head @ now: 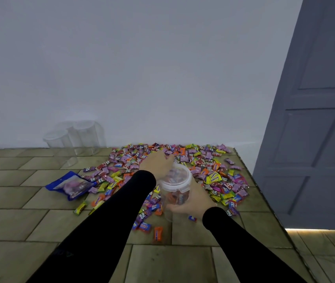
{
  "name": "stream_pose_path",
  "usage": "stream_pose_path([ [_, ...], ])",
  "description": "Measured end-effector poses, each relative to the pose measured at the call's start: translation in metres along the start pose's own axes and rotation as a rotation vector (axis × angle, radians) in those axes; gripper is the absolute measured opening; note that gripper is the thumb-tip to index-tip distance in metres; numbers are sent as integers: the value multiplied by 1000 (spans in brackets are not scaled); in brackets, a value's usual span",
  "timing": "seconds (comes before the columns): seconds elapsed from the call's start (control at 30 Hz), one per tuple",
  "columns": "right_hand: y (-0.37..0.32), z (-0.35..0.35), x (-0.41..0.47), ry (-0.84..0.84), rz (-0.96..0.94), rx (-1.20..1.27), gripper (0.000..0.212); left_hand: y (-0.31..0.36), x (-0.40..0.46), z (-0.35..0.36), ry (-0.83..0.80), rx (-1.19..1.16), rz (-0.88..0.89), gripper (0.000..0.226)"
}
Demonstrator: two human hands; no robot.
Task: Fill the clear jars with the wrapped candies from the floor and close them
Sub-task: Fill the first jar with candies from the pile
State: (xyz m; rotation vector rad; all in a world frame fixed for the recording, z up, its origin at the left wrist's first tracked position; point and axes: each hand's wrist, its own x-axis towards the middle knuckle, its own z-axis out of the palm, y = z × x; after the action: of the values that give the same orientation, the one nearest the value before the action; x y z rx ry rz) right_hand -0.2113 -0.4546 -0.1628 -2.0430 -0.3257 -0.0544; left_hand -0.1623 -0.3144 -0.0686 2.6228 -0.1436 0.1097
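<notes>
We're seeing one clear round plastic jar with a lid (174, 186) partly full of candy, three empty clear plastic jars (74, 137) standing by the white wall (142, 68). Our right hand (191, 203) is curling round the jar's side; our left hand (157, 163) is resting on its lid, grip unclear. Wrapped candies (193, 166), too many to count, are lying on the olive tiled floor (19, 221), one blue foil bag (71, 184) beside them, grey panelled door (315, 119) right.

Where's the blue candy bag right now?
The blue bag lies on the tiled floor, left of the candy pile, below the empty jars.
</notes>
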Motion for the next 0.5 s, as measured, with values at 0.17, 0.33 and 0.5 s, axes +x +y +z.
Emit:
stream_pose_path([
  [0.17,2,0,0,-2,-5,5,88,-11,-21,-26,93,44,548,48],
  [0.33,4,0,0,-5,-24,54,86,-37,-35,-17,24,298,862,72],
  [0.5,2,0,-1,-23,-19,57,91,-46,-42,-7,-7,296,786,74],
])
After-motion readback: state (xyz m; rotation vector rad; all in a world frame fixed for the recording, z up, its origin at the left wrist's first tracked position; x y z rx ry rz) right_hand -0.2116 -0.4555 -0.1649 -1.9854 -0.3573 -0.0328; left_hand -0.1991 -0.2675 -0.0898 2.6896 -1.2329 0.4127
